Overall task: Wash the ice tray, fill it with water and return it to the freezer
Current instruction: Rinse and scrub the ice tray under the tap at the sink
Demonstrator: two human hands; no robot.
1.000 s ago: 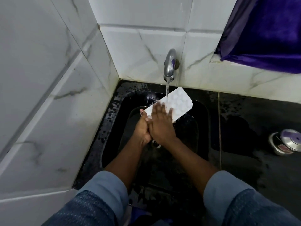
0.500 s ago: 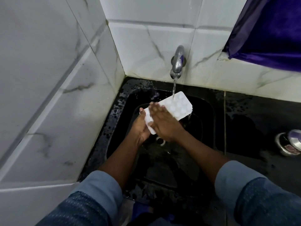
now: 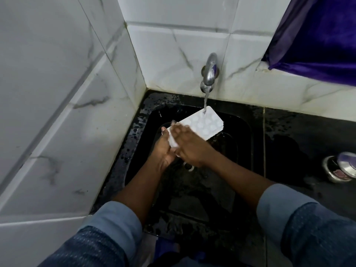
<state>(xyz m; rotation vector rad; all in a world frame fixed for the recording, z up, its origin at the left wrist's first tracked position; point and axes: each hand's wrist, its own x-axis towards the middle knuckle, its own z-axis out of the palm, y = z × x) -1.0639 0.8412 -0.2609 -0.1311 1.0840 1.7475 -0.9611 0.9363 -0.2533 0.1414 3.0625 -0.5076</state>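
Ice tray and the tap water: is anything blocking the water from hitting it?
Nothing visible blocks it. The stream from the tap lands straight on the far end of the white ice tray. The left hand holds the near end; the right hand lies across it, clear of the stream.

Purple cloth point(image 3: 319, 35) upper right; steel container point(image 3: 341, 169) on counter point(image 3: 298, 135).

The white plastic ice tray with rounded dimples point(image 3: 204, 123) looks smooth and wet, under a shiny chrome metal tap point(image 3: 209, 71). The black sink basin point(image 3: 242, 135) and dark stone counter point(image 3: 300, 132) gleam glossy with water, against polished white marble-veined wall tiles point(image 3: 169, 60). The purple cloth point(image 3: 317, 37) has a satin sheen; the round steel container point(image 3: 341, 169) is bright metal.
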